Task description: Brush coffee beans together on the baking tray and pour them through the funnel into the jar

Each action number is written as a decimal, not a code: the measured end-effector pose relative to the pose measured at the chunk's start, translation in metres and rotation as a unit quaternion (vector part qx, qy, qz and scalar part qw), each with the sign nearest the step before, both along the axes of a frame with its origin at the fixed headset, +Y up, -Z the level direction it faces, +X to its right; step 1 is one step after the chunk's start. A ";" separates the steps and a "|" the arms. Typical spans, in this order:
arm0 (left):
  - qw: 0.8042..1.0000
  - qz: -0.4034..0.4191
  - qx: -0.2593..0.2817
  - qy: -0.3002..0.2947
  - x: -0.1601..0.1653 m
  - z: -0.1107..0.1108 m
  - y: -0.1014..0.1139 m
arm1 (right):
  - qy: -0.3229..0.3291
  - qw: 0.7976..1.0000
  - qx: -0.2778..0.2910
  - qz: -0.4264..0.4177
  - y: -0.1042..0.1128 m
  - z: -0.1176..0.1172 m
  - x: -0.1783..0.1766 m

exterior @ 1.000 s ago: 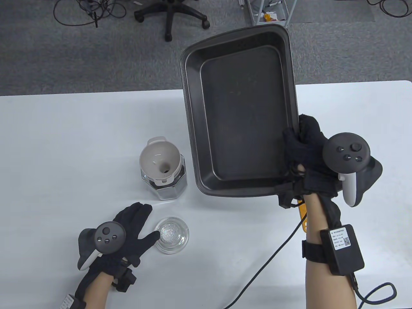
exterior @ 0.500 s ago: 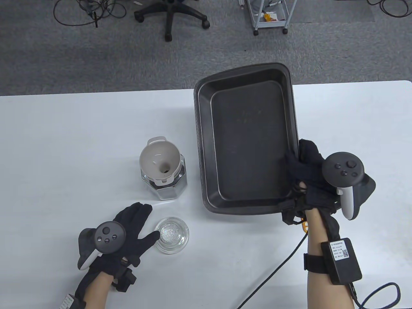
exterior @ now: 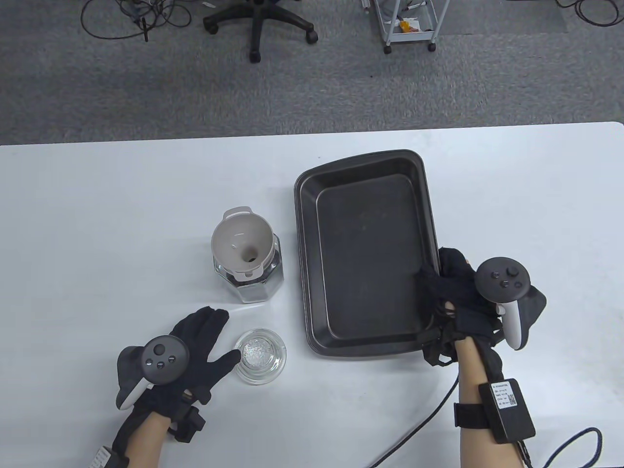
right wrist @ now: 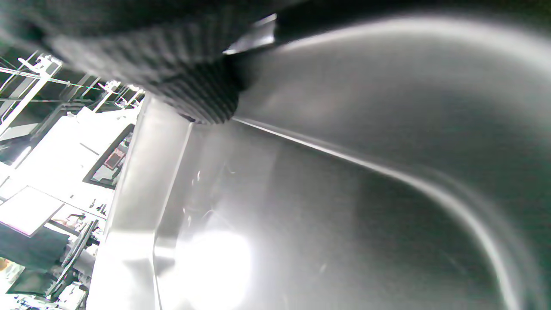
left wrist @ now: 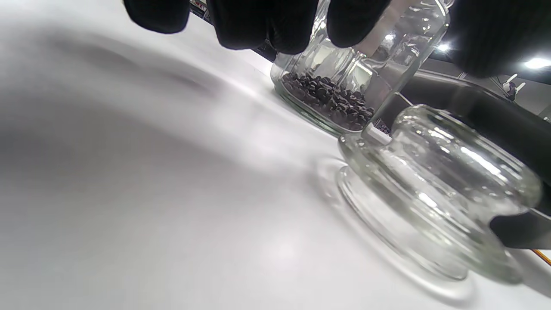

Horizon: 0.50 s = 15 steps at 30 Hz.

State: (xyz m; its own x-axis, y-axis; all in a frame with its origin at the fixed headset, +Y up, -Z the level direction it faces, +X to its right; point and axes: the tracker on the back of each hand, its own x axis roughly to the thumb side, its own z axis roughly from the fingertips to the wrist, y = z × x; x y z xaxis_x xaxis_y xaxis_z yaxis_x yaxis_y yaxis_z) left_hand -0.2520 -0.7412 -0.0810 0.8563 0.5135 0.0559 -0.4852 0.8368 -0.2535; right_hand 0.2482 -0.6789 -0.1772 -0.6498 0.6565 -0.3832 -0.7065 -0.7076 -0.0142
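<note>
On tabletop (exterior: 122, 204): baking tray (exterior: 365, 253) lowered from raised tilt, now flat, emptied. Right hand (exterior: 458, 292) fingers clamped on rim; left hand (exterior: 195, 346) fingers spread beside glass lid (exterior: 260, 356). Coffee beans (left wrist: 331, 97) visible in jar (exterior: 248, 280) under funnel (exterior: 242, 242); pour judged complete.

A white table (exterior: 122, 204) carries a jar (exterior: 249, 280) at its middle. The tray (exterior: 365, 253) lies just right of the jar, and the glass lid (exterior: 260, 356) sits near the jar's front side.
</note>
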 end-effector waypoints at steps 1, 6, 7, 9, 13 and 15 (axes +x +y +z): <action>1.000 -0.001 0.000 0.000 0.000 0.000 0.000 | 0.003 1.000 -0.008 -0.012 -0.006 0.002 0.003; 1.000 -0.003 0.004 -0.003 0.002 0.000 0.001 | 0.007 0.999 -0.026 -0.042 -0.022 0.007 0.011; 1.000 -0.005 0.003 -0.004 0.002 0.001 0.000 | 0.006 0.999 -0.028 -0.045 -0.024 0.007 0.012; 1.000 -0.008 0.003 -0.005 0.002 0.001 0.000 | 0.008 0.998 -0.033 -0.053 -0.029 0.008 0.015; 1.000 -0.011 0.002 -0.003 0.002 0.001 0.000 | 0.014 0.997 -0.045 -0.063 -0.036 0.010 0.019; 1.000 -0.013 0.000 -0.001 0.002 0.001 0.000 | 0.015 0.996 -0.056 -0.069 -0.040 0.011 0.020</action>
